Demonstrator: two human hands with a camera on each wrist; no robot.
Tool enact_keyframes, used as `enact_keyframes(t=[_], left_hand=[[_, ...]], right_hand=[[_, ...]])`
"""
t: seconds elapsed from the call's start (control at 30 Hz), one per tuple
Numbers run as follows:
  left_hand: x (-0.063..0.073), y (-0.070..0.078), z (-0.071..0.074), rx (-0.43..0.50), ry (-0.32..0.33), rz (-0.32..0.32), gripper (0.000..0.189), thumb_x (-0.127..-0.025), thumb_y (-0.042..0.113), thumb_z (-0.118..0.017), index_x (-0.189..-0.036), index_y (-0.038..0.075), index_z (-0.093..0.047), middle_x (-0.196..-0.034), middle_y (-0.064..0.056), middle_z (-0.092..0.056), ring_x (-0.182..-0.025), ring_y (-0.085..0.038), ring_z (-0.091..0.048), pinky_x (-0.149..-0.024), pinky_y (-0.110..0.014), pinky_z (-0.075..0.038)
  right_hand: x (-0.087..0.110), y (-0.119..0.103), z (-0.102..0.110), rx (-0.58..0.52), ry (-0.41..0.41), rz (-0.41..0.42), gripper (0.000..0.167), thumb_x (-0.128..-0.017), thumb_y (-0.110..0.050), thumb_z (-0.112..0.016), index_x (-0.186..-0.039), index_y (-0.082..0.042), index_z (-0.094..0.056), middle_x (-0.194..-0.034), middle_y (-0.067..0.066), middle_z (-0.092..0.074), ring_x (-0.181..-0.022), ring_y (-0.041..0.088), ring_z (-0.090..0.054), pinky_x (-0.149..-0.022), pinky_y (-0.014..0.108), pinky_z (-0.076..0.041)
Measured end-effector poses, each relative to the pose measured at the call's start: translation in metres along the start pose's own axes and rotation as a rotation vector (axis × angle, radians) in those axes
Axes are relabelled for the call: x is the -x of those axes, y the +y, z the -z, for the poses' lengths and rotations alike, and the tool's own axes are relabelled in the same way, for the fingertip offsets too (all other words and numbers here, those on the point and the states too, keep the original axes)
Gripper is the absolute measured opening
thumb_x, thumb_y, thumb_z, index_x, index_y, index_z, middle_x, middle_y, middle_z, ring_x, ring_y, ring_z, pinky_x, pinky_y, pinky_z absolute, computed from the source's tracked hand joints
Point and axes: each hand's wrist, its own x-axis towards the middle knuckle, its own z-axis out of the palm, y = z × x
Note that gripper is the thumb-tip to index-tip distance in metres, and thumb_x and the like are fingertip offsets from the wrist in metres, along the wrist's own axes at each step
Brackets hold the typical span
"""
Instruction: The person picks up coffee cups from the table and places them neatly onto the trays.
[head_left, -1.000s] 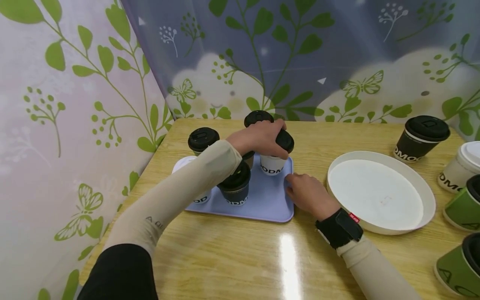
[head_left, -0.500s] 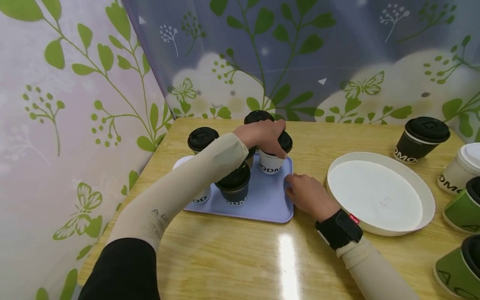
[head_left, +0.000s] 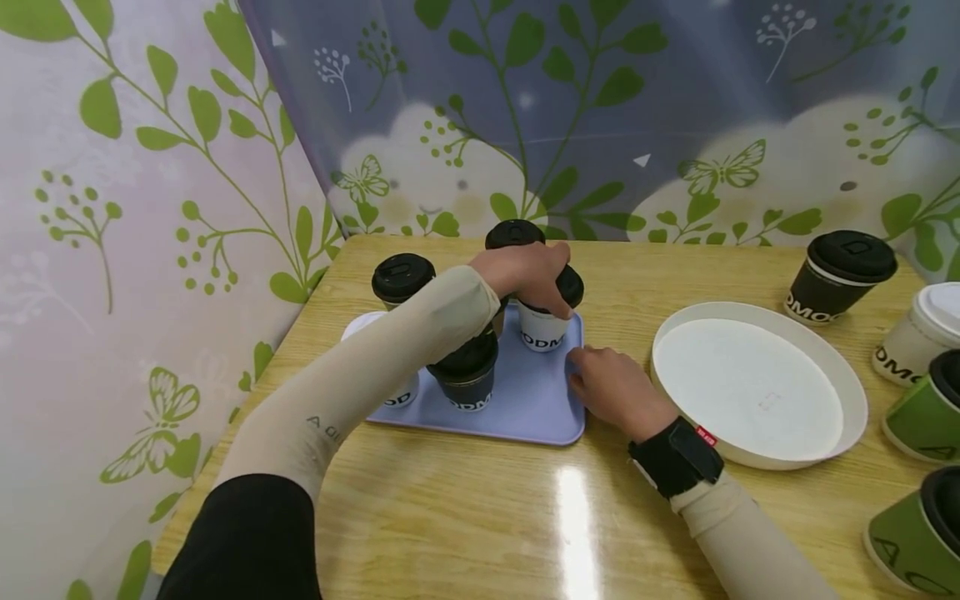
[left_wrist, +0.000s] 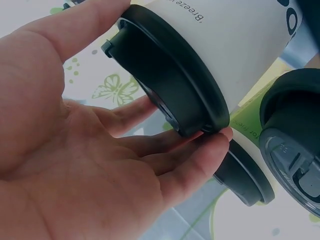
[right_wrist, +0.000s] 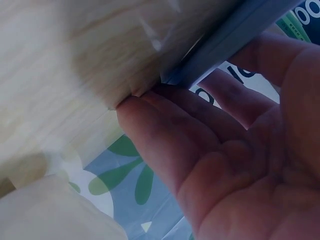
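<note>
At the back right corner of the lilac tray (head_left: 536, 408), my left hand (head_left: 525, 273) grips a white paper cup (head_left: 542, 332) by its black lid (left_wrist: 170, 70), thumb on one side and fingers on the other. The cup stands upright. My right hand (head_left: 617, 390) holds the tray's right edge, with fingertips low by the tabletop and thumb at the rim in the right wrist view. Also on the tray are a dark cup (head_left: 468, 388) in front, a white cup (head_left: 402, 394) partly behind my left sleeve, and black-lidded cups (head_left: 403, 276) at the back, partly hidden.
A round cream tray (head_left: 750, 383) lies right of my right hand. Beyond it stand a black cup (head_left: 832, 287), a cream cup with a white lid (head_left: 918, 340) and two green cups (head_left: 926, 421). A patterned wall backs the wooden table (head_left: 465, 508).
My left forearm has shifted slightly up and to the right, while that hand keeps its grip on the white cup. The right hand stays at the tray's edge.
</note>
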Motion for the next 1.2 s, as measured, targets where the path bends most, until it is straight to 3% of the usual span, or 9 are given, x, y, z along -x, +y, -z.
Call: enact_keyframes(t=[0.4,0.77,0.93,1.03,1.2], left_hand=[[-0.003,-0.003,0.002,-0.038,-0.012,0.017,0.098,-0.095,0.060,-0.065,-0.167,0.021,-0.011,-0.159,-0.002,-0.044,-0.140,-0.018,-0.048,-0.111,-0.042,-0.041],[0.000,-0.004,0.005,-0.055,-0.037,0.005,0.098,-0.095,0.064,-0.063,-0.168,0.024,-0.010,-0.167,0.000,-0.032,-0.148,-0.019,-0.038,-0.116,-0.044,-0.036],[0.012,-0.012,0.026,-0.015,-0.019,-0.001,0.101,-0.092,0.070,-0.060,-0.168,0.028,-0.009,-0.172,0.004,-0.018,-0.155,-0.018,-0.025,-0.119,-0.044,-0.030],[0.019,-0.019,0.045,0.005,0.024,0.007,0.100,-0.092,0.072,-0.059,-0.167,0.028,-0.012,-0.172,0.004,-0.017,-0.155,-0.020,-0.024,-0.119,-0.046,-0.030],[0.020,-0.032,0.066,-0.001,0.033,0.110,0.100,-0.091,0.075,-0.056,-0.167,0.031,-0.008,-0.173,0.006,-0.011,-0.156,-0.022,-0.021,-0.118,-0.048,-0.031]], right_hand=[[0.002,0.001,0.001,-0.002,0.001,0.001,0.015,-0.101,-0.009,-0.062,-0.109,0.002,-0.068,-0.082,0.009,-0.060,-0.067,0.020,-0.059,-0.062,0.038,-0.048],[0.002,0.001,-0.001,-0.006,0.016,0.022,0.012,-0.101,-0.009,-0.063,-0.105,0.002,-0.067,-0.078,0.008,-0.057,-0.063,0.019,-0.057,-0.058,0.037,-0.046],[0.001,0.001,-0.001,-0.001,0.018,0.030,0.011,-0.100,-0.008,-0.063,-0.103,0.002,-0.067,-0.078,0.008,-0.058,-0.064,0.019,-0.057,-0.058,0.037,-0.046],[0.001,0.000,0.000,0.006,0.012,0.019,0.011,-0.100,-0.008,-0.063,-0.103,0.002,-0.067,-0.078,0.008,-0.057,-0.064,0.020,-0.056,-0.058,0.037,-0.047],[0.002,0.000,0.000,0.006,0.017,0.012,0.012,-0.101,-0.009,-0.063,-0.105,0.002,-0.067,-0.079,0.009,-0.058,-0.065,0.020,-0.057,-0.059,0.037,-0.047]])
